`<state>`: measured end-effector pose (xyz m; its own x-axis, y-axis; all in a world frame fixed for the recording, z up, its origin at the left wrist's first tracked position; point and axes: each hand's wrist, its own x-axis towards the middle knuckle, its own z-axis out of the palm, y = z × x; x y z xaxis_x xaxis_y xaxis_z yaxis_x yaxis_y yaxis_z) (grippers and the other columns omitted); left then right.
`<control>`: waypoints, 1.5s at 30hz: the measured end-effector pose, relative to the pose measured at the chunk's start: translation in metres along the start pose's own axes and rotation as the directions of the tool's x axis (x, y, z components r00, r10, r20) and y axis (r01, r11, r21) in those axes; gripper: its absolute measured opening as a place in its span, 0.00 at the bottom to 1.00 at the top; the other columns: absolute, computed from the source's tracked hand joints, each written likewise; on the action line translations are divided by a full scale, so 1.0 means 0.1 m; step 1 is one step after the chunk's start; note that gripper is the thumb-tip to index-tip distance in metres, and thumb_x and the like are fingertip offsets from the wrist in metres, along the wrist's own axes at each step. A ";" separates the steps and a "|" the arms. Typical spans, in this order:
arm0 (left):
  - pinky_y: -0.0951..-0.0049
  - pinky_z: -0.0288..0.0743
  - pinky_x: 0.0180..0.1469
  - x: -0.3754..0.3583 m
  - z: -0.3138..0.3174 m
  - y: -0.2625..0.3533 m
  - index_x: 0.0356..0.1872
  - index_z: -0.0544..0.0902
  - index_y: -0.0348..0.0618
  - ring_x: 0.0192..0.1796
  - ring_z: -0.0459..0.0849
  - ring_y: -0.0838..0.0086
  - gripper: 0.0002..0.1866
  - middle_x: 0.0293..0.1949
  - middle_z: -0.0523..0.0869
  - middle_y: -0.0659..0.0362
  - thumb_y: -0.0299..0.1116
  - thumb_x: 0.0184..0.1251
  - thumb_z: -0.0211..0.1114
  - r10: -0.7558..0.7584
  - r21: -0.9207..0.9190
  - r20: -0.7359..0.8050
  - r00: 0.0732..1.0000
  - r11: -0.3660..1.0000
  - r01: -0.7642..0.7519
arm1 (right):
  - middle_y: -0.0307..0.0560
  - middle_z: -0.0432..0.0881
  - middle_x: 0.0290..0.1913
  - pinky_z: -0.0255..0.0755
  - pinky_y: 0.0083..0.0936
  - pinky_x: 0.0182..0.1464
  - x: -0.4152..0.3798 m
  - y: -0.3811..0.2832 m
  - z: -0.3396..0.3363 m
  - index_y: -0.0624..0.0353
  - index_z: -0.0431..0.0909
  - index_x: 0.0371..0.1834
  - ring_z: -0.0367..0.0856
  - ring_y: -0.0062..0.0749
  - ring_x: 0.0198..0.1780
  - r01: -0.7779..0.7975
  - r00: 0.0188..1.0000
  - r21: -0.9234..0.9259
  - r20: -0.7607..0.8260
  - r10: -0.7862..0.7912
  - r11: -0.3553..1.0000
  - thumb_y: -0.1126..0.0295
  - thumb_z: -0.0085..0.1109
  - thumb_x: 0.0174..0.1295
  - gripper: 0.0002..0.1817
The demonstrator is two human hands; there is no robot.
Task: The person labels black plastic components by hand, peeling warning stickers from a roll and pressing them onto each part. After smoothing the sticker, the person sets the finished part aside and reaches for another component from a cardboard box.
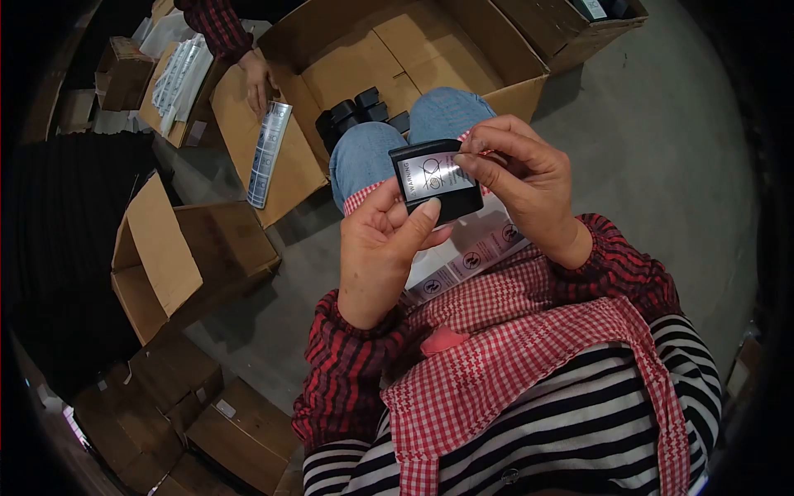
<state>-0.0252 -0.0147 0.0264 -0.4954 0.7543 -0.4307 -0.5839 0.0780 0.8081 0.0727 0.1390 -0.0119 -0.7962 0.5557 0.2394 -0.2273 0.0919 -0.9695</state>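
My left hand grips a black plastic piece from below, its thumb pressed on the front face. A silver warning label with black print lies across that face. At the label's right end, my right hand is closed in a pinch, thumb and forefinger on its edge. Beneath both hands, a sheet of silver labels rests on my lap over a red checked apron.
Ahead of my knees stands a large open carton with several black plastic parts inside. Another person's hand touches a silver label strip on the carton's flap. An open box stands at left, with stacked cartons nearer me.
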 end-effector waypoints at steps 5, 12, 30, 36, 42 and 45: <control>0.81 0.81 0.43 -0.02 -0.01 0.01 0.57 0.73 0.33 0.43 0.82 0.83 0.19 0.47 0.83 0.58 0.25 0.67 0.61 -0.002 0.007 -0.001 1.000 1.000 0.002 | 0.45 0.76 0.42 0.75 0.15 0.39 -0.01 0.01 0.02 0.68 0.80 0.43 0.77 0.23 0.42 0.027 1.000 -0.056 -0.006 -0.027 0.998 0.86 0.60 0.57 0.10; 0.80 0.81 0.44 -0.02 -0.01 0.01 0.58 0.72 0.33 0.44 0.82 0.82 0.19 0.48 0.82 0.58 0.25 0.67 0.60 -0.005 0.021 0.008 1.000 1.000 0.005 | 0.41 0.79 0.38 0.71 0.13 0.35 -0.02 0.02 0.08 0.65 0.82 0.39 0.76 0.15 0.34 0.016 0.996 -0.024 -0.086 -0.018 1.000 0.81 0.64 0.55 0.08; 0.76 0.82 0.45 0.00 0.00 -0.02 0.55 0.75 0.34 0.41 0.81 0.81 0.15 0.40 0.81 0.61 0.31 0.71 0.57 0.012 0.039 -0.038 0.999 0.999 -0.011 | 0.42 0.80 0.35 0.71 0.16 0.33 0.00 0.01 0.10 0.65 0.82 0.36 0.76 0.20 0.33 0.043 0.994 -0.130 -0.096 -0.056 0.991 0.82 0.65 0.52 0.08; 0.79 0.80 0.47 0.04 0.01 -0.13 0.54 0.74 0.33 0.44 0.83 0.80 0.14 0.44 0.84 0.58 0.31 0.73 0.54 0.143 0.094 -0.043 0.989 0.986 -0.138 | 0.43 0.79 0.37 0.74 0.17 0.35 0.04 -0.05 0.09 0.66 0.81 0.40 0.78 0.23 0.35 0.077 0.996 -0.218 -0.026 -0.084 0.973 0.82 0.65 0.52 0.11; 0.81 0.78 0.46 0.05 -0.03 -0.21 0.53 0.74 0.32 0.42 0.82 0.81 0.14 0.43 0.84 0.58 0.30 0.74 0.53 0.282 0.186 -0.081 0.956 0.947 -0.263 | 0.47 0.80 0.42 0.75 0.19 0.38 0.16 -0.16 -0.05 0.67 0.80 0.45 0.81 0.25 0.39 0.152 0.988 -0.485 0.048 -0.147 0.861 0.76 0.64 0.57 0.12; 0.81 0.79 0.44 0.01 -0.01 -0.16 0.53 0.74 0.32 0.42 0.82 0.81 0.14 0.43 0.83 0.58 0.30 0.73 0.53 0.266 0.175 -0.124 0.956 0.954 -0.243 | 0.50 0.81 0.45 0.75 0.22 0.44 0.28 -0.15 -0.33 0.69 0.78 0.47 0.82 0.28 0.43 0.136 0.983 -0.659 -0.003 -0.183 0.740 0.69 0.58 0.65 0.14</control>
<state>-0.0170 -0.0155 0.0130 -0.7091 0.6606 -0.2464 -0.3238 0.0053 0.9461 0.0720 0.1804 0.0072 -0.7396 0.5317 0.4127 0.0927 0.6878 -0.7199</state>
